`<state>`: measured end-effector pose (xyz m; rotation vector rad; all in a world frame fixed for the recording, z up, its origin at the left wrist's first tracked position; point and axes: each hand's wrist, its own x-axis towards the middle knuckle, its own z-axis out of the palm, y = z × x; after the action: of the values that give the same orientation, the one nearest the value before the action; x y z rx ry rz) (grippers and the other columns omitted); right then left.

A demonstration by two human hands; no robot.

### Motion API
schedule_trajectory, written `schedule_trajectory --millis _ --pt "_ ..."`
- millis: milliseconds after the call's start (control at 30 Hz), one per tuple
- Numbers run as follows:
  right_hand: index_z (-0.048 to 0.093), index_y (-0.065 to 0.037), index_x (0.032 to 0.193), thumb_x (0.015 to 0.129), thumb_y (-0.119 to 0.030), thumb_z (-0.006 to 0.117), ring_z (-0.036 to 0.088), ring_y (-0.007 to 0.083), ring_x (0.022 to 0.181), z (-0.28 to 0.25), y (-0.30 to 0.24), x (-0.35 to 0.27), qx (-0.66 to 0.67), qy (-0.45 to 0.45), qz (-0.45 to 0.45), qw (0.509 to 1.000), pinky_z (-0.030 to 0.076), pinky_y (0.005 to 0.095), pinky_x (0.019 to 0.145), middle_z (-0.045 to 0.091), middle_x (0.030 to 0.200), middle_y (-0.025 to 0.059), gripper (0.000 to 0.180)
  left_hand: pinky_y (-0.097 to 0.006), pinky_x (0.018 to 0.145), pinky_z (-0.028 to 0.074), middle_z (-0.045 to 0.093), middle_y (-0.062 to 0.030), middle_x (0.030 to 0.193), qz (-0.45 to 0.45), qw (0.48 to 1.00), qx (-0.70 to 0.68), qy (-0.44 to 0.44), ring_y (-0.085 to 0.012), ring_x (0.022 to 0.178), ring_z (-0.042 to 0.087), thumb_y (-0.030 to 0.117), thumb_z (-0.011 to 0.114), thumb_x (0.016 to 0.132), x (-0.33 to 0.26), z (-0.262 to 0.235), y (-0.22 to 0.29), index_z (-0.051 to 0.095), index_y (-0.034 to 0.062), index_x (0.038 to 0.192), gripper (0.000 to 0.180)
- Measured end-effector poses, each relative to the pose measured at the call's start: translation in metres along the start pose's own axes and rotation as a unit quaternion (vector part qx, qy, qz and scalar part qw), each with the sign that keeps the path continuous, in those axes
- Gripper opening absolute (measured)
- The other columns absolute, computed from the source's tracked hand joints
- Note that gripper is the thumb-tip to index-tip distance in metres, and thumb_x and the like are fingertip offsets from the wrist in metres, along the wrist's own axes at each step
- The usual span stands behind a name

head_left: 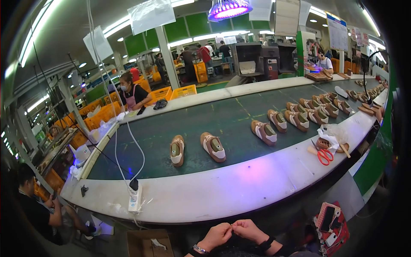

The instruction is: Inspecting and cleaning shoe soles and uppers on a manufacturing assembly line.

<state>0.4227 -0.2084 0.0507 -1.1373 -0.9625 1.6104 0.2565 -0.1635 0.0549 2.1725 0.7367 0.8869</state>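
- We take the white ledge as the reference; violet light falls on its middle.
- Beyond the ledge we see a green belt carrying brown-and-white shoes: two stand near the ledge's left half, the others line up toward its right end.
- On the ledge we note a power strip at left and red-handled scissors at right.
- Far across from the ledge, past the belt, stand orange crates and a masked person in a pink apron.
- Below the ledge, toward its left, we find a cardboard box.
- Just on our side of the ledge, our left hand and right hand are nearly closed, fingers curled, fingertips meeting; we cannot tell whether they pinch anything small.
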Motion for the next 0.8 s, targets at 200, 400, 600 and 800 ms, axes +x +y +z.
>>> schedule_trajectory --millis 200,400,600,800 --pt "0.06 -0.004 0.085 0.088 -0.02 0.058 0.04 0.0016 0.05 0.004 -0.013 -0.009 0.022 -0.003 0.024 0.999 0.029 0.0163 0.044 0.052 0.064 -0.0034 0.016 -0.031 0.058 0.046 0.056 -0.0115 0.071 -0.046 0.996 -0.073 -0.027 -0.0237 0.062 0.057 0.01 0.055 0.085 -0.002 0.0 -0.002 0.056 0.0022 0.084 0.008" --pt "0.058 -0.006 0.083 0.089 -0.02 0.057 0.037 0.0014 0.047 0.018 -0.015 -0.007 0.033 0.017 -0.005 0.999 0.026 0.0166 0.042 0.048 0.061 -0.0051 0.015 -0.027 0.055 0.043 0.054 -0.008 0.067 -0.056 0.991 -0.119 0.006 -0.0158 0.058 0.052 0.011 0.055 0.086 -0.006 -0.001 -0.01 0.055 0.0017 0.084 0.01" --pt "0.056 -0.007 0.08 0.087 -0.018 0.056 0.034 0.0011 0.045 0.016 0.005 0.007 -0.064 -0.011 0.073 0.995 0.026 0.0173 0.041 0.046 0.061 -0.007 0.013 -0.021 0.053 0.038 0.05 0.0007 0.063 -0.15 0.968 -0.202 0.002 -0.0042 0.059 0.044 0.014 0.055 0.088 -0.021 0.009 -0.039 0.055 0.0026 0.081 0.013" --pt "0.06 -0.004 0.087 0.085 -0.012 0.06 0.04 0.0004 0.052 0.02 0.006 0.006 -0.088 0.013 -0.004 0.996 0.031 0.0168 0.046 0.05 0.065 -0.0073 0.009 -0.021 0.051 0.035 0.047 0.0048 0.062 -0.177 0.959 -0.214 -0.055 -0.0025 0.057 0.041 0.017 0.057 0.088 -0.026 0.015 -0.059 0.055 0.0032 0.079 0.016"
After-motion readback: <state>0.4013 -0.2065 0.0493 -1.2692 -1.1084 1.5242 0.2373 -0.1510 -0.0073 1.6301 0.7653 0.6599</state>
